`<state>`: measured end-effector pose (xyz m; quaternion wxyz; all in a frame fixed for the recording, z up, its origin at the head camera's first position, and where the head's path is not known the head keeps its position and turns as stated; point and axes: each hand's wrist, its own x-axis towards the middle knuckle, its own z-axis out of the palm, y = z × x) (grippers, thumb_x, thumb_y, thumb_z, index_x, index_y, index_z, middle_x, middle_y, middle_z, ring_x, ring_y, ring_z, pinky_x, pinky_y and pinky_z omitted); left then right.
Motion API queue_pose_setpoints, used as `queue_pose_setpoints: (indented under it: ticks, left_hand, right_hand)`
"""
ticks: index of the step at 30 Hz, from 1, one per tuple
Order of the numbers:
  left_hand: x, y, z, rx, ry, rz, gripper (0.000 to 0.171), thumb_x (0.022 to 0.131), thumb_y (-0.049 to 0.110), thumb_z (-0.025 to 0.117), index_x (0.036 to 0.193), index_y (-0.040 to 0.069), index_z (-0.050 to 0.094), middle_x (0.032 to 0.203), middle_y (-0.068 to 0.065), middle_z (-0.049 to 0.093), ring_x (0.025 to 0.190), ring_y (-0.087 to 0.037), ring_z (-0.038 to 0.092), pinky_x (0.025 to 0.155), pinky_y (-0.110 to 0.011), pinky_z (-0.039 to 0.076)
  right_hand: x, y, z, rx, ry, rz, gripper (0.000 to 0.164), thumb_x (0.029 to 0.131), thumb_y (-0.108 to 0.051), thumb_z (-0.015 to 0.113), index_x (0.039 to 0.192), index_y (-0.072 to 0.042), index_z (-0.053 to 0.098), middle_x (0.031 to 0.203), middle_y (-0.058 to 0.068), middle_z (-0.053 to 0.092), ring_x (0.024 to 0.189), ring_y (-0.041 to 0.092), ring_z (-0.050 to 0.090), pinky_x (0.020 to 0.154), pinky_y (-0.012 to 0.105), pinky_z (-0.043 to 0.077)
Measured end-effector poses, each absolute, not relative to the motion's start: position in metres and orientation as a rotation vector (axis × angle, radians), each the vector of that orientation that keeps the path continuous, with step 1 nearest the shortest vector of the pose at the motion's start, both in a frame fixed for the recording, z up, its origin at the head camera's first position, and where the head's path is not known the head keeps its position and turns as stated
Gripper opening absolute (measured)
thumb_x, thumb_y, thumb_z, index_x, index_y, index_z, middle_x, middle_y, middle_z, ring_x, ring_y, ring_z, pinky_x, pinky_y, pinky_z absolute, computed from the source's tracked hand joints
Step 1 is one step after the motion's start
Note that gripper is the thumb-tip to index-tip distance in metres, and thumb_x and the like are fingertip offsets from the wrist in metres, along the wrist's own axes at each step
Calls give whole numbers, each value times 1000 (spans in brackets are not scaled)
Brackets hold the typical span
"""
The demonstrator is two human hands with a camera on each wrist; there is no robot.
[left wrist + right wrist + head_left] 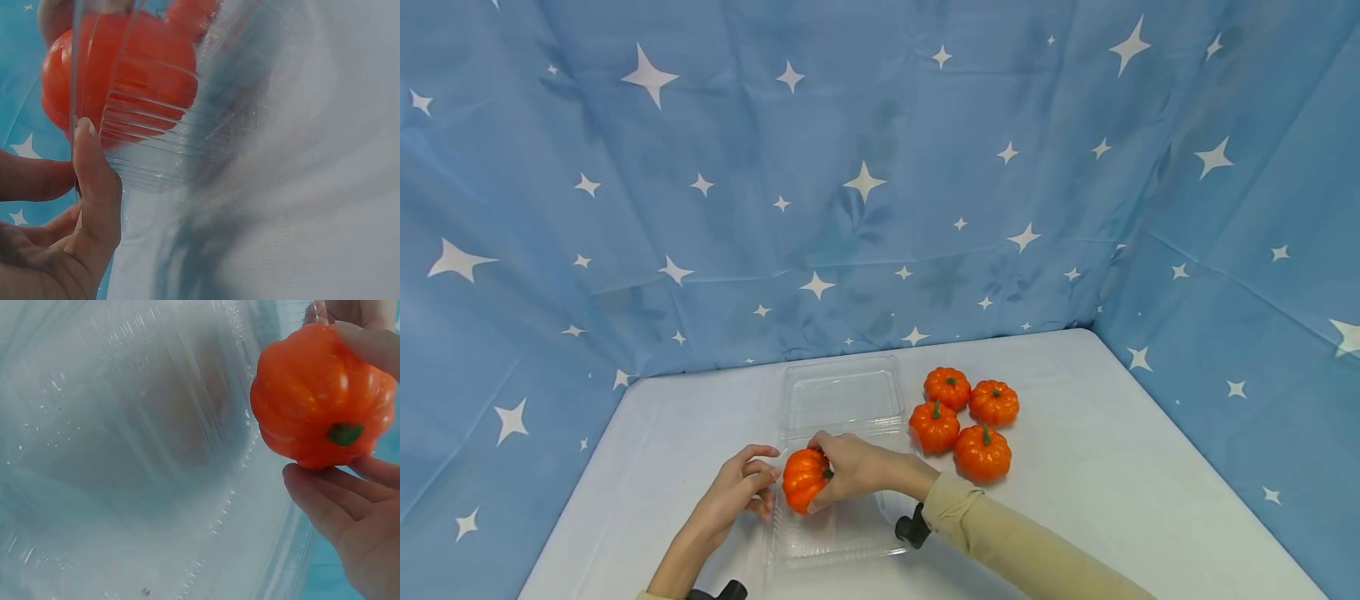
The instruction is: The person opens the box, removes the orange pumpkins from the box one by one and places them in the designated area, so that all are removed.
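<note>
A small orange toy pumpkin (805, 481) with a green stem is held between the thumb and fingers of my right hand (848, 468), over the left part of a clear plastic clamshell container (842, 546). In the right wrist view the pumpkin (312, 394) is tilted with its stem toward the camera. My left hand (730, 496) is at the container's left side. The left wrist view shows its thumb and fingers pinching the clear rim, with the pumpkin (144, 69) seen through the ribbed wall.
The container's lid (846, 396) lies folded open toward the back of the white-covered table (1105, 467). Several more orange pumpkins (982, 454) sit grouped to the right of the container. Blue star-patterned curtains (865, 225) close off the back and sides.
</note>
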<state>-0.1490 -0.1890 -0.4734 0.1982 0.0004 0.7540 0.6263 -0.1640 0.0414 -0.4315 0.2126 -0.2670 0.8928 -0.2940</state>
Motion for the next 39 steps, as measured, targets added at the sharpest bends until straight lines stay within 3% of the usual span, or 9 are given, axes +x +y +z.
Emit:
queue_pose_setpoints:
  ticks: [11, 18, 25, 39]
  left_hand:
    - [-147, -190, -474, -31, 2140, 1732, 48, 101, 9, 59, 142, -7, 40, 84, -6, 61, 60, -18, 58, 53, -29, 57]
    - [-146, -190, -476, -16, 2151, 1725, 50, 100, 9, 58, 143, -7, 40, 86, -7, 62, 60, -18, 57, 53, -29, 57]
    - [-145, -191, -475, -17, 2151, 1724, 50, 99, 9, 59, 143, -7, 41, 85, -9, 62, 60, -17, 58, 53, -29, 57]
    - [-145, -193, -473, 20, 2120, 1749, 52, 98, 9, 60, 143, -8, 40, 85, -10, 62, 60, -15, 58, 53, -28, 56]
  right_hand:
    - [-160, 55, -429, -813, 2537, -769, 75, 84, -46, 82, 146, -16, 54, 136, 1, 58, 115, 10, 57, 99, 27, 53]
    - [-156, 65, -427, -774, 2566, -791, 78, 80, -45, 86, 141, -7, 56, 130, 0, 63, 113, 10, 58, 102, 26, 52]
    - [-150, 77, -425, -808, 2596, -815, 75, 76, -40, 89, 138, -11, 59, 122, -3, 57, 109, 8, 57, 96, 25, 54]
    - [-139, 110, -419, -819, 2667, -866, 74, 80, -45, 86, 140, -13, 57, 135, -3, 61, 120, 15, 59, 101, 37, 55]
